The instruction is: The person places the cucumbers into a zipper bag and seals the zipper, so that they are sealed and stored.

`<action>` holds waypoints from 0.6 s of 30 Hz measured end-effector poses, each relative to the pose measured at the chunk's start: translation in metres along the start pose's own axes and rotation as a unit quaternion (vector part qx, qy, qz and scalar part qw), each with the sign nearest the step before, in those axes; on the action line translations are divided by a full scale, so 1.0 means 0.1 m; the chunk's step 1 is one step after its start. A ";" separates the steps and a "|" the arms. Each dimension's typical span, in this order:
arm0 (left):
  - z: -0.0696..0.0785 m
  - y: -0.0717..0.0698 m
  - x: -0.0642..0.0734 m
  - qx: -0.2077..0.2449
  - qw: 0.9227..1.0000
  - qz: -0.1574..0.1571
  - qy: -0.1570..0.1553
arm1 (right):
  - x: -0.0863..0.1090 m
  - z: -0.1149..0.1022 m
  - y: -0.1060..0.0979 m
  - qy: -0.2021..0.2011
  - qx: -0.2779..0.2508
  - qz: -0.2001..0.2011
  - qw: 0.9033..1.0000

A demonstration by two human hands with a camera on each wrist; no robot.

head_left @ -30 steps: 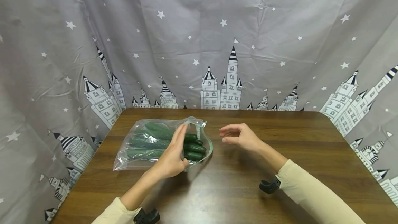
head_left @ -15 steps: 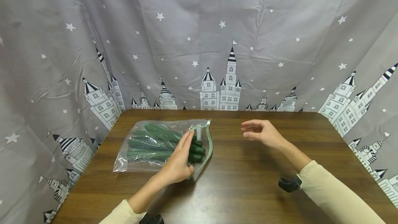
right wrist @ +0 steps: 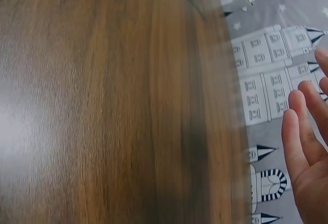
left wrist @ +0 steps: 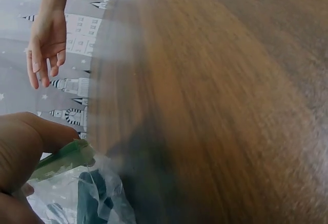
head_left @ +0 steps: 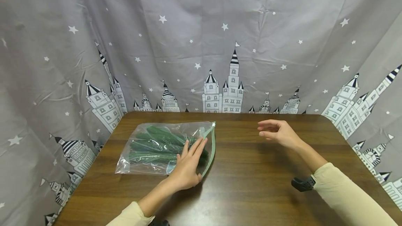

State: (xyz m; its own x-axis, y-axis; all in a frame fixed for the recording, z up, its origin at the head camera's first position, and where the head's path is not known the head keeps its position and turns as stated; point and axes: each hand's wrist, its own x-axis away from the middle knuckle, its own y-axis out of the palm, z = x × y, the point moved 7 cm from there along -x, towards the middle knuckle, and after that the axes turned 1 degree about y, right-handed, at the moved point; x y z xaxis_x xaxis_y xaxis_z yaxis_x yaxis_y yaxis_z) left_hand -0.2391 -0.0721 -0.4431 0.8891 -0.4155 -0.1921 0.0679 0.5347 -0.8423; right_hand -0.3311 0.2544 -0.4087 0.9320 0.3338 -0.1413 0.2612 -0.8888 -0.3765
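A clear zip bag [head_left: 123, 166] with a pale green zip strip [head_left: 213, 151] lies on the left half of the table. Inside it are several dark green cucumbers [head_left: 152, 145], partly blurred by the plastic. My left hand [head_left: 187, 171] rests over the bag's right end with its fingers spread and straight, covering some cucumber tips. In the left wrist view, the thumb side of that hand is beside the green strip [left wrist: 66, 157]. Off to the right, my right hand [head_left: 279, 134] hovers above the table, its fingers loosely bent and holding nothing.
The brown wooden table [head_left: 245, 191] ends at a grey curtain [head_left: 267, 44] printed with castles and stars. A black wrist strap [head_left: 303, 184] sits on the right forearm.
My right hand has moved right, away from the bag. The left hand has shifted slightly right and spread its fingers lower over the bag mouth, which now lies flatter.
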 end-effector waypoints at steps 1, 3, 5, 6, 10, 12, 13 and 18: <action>0.00 0.01 0.00 -0.008 1.000 -0.001 -0.001 | 0.01 0.01 -0.02 0.001 -0.001 0.001 1.000; 0.01 0.04 0.00 -0.024 1.000 0.000 -0.002 | 0.03 0.02 -0.04 0.000 0.003 0.003 1.000; 0.02 0.06 0.00 -0.040 0.999 0.000 -0.005 | 0.04 0.03 -0.07 0.002 0.003 0.004 1.000; 0.03 0.07 0.00 -0.049 0.999 0.001 -0.006 | 0.05 0.04 -0.08 0.003 0.004 0.004 1.000; 0.05 0.12 0.00 -0.076 0.997 0.002 -0.010 | 0.09 0.08 -0.13 0.010 0.001 0.007 1.000; 0.05 0.14 -0.01 -0.088 0.996 0.004 -0.012 | 0.10 0.10 -0.16 0.012 0.001 0.009 1.000; 0.06 0.16 -0.01 -0.095 0.995 0.004 -0.013 | 0.11 0.11 -0.17 0.013 0.001 0.009 1.000; 0.07 0.22 -0.03 -0.143 0.989 -0.019 -0.023 | 0.12 0.15 -0.19 0.019 0.005 0.008 1.000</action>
State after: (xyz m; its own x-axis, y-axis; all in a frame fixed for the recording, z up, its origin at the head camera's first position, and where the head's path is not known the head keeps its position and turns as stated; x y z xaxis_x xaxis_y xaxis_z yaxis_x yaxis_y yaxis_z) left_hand -0.2368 -0.0540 -0.4569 0.9080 -0.3948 -0.1401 -0.0231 0.2868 -0.9577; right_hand -0.3291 0.2797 -0.4173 0.9452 0.3065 -0.1126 0.2432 -0.8908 -0.3838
